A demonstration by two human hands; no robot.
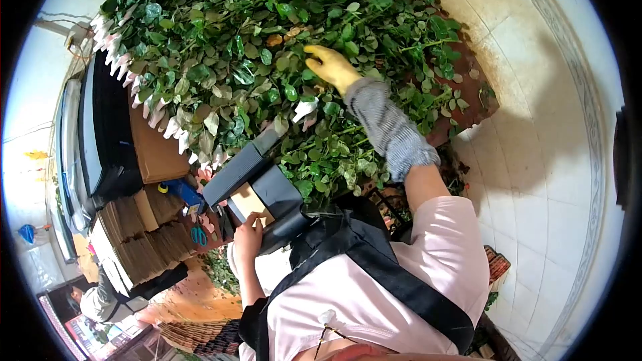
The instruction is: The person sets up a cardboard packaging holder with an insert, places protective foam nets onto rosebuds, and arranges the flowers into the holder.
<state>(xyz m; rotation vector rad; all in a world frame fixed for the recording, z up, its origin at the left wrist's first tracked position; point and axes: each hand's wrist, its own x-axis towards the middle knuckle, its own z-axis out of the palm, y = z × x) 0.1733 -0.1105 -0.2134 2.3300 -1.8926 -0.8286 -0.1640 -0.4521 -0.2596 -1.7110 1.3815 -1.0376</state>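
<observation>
A large heap of leafy rose stems [221, 33] covers the table before me, with white and pale pink rose heads along its left edge. My right hand [331, 67], in a yellow glove with a grey knitted sleeve, reaches over the leaves. Its thumb and forefinger are apart, with no stem visible between them. A white rose head [305, 109] lies just below this hand. My left hand [249, 235] is bare, its fingers closed at the edge of a tan piece of cardboard [250, 202]. That cardboard lies on a dark grey stand [281, 194] close to my body.
At left are stacked cardboard sheets [144, 241], a large brown board [157, 140], blue-handled scissors [198, 235] and a blue object [184, 192]. Another person [100, 302] is at lower left. Pale floor tiles [535, 160] lie to the right of the table's brown edge [478, 93].
</observation>
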